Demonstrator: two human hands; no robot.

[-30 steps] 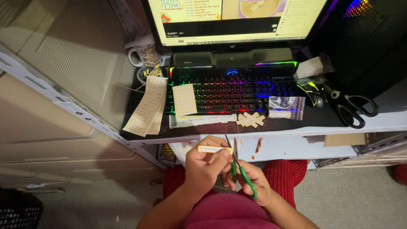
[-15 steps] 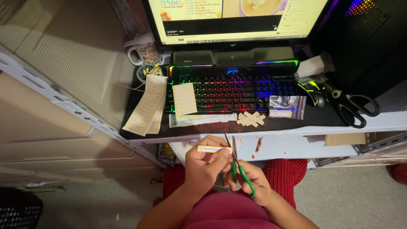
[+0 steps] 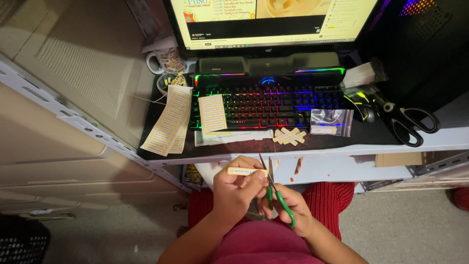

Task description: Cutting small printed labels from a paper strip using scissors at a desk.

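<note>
My left hand (image 3: 238, 186) pinches a narrow yellow paper label strip (image 3: 244, 171) below the desk's front edge. My right hand (image 3: 289, 208) grips small green-handled scissors (image 3: 273, 190), whose blades point up and meet the right end of the strip. Both hands are over my lap. A small pile of cut label strips (image 3: 289, 136) lies on the dark desk mat just in front of the backlit keyboard (image 3: 273, 100).
Long sheets of uncut labels (image 3: 168, 120) lie left of the keyboard, one sheet (image 3: 212, 112) on its left keys. A small clear plastic bag (image 3: 332, 121), large black scissors (image 3: 408, 122), a mouse (image 3: 364, 105), a mug (image 3: 166, 61) and a monitor (image 3: 273, 22) share the desk.
</note>
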